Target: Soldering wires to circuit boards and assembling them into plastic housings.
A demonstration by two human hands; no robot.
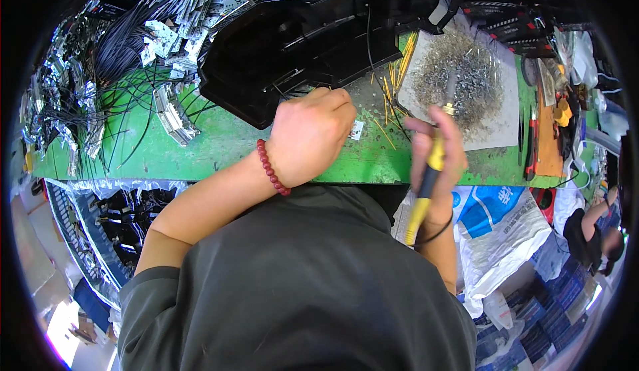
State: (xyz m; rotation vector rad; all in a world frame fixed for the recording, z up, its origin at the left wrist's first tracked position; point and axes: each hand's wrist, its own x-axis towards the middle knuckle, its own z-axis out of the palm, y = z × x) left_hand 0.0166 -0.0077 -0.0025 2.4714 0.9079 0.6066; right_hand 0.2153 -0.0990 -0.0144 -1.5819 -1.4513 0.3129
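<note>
Near the worktop's (373, 171) front edge, the right hand (450, 152), gripping a soldering iron (418, 219), should steer clear of the curled left hand (309, 128), contents unclear.

Metal bits (474, 81) (on a sheet (504, 126)) lie right of the housing (249, 54).

Near-left green tabletop (216, 159) passable; black housing (256, 68) bars far middle.

A yellow-and-black tool (429, 180) (slightly blurred) is held slanting near a black moulded shell (266, 64).
</note>
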